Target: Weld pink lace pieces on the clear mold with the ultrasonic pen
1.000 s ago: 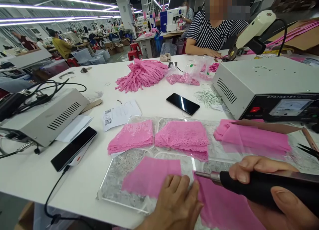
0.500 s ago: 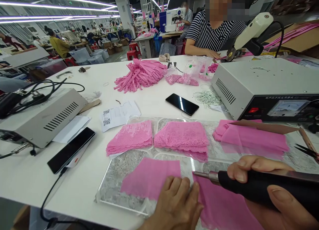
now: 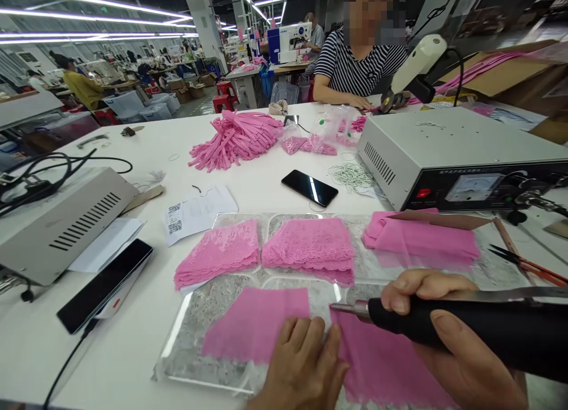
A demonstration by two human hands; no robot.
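Observation:
My left hand (image 3: 302, 362) presses its fingers down on the pink fabric, at the edges of two flat pieces lying close together. A pink fabric piece with a slanted side (image 3: 252, 324) spreads to its left, and another pink piece (image 3: 381, 368) lies to its right, partly under my right hand. My right hand (image 3: 452, 333) is wrapped round a thick black handheld tool (image 3: 470, 330) with a pointed metal tip. That tip touches or hovers at the upper left corner of the right piece; I cannot tell which. A clear, grey-patterned plate (image 3: 190, 339) lies beneath the fabric.
Two stacks of pink lace pieces (image 3: 310, 250) and folded pink fabric (image 3: 426, 238) lie behind. Scissors (image 3: 528, 265) sit at right. Control boxes (image 3: 444, 144) stand on both sides. Phones (image 3: 309, 187), pink straps (image 3: 239, 138) and a seated co-worker (image 3: 355, 67) are around the table.
My view has shifted slightly, so most things appear further left. My left hand stays on the fabric, and the tool tip stays at the right piece's corner.

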